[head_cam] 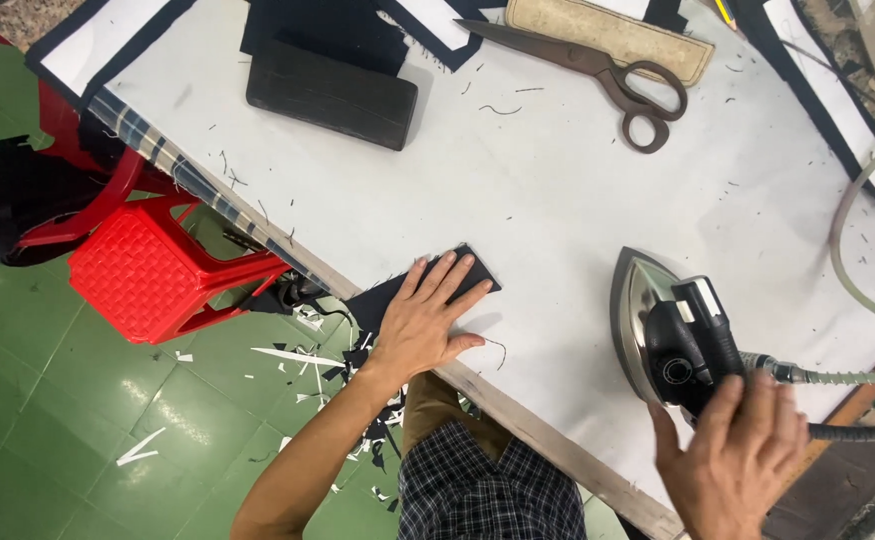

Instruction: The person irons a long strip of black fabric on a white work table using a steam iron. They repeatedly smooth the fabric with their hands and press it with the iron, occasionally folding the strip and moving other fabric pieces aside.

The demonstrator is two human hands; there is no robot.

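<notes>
The dark cloth piece (428, 290) lies flat at the near edge of the tabletop (558, 200), one end hanging a little over the edge. The left hand (426, 322) rests on it with fingers spread and flat — it presses the cloth down and grips nothing. The iron (663, 330) stands tilted on the tabletop, well apart from the cloth, and the right hand (738, 455) is closed around the back of its black handle. As I judge it, the cloth is laid out and smoothed, but the pressing itself is not yet done — the iron's plate does not touch the cloth. Farther away lie scissors (608, 75) and a black block (333, 92); white scraps (288, 355) lie on the green floor.
</notes>
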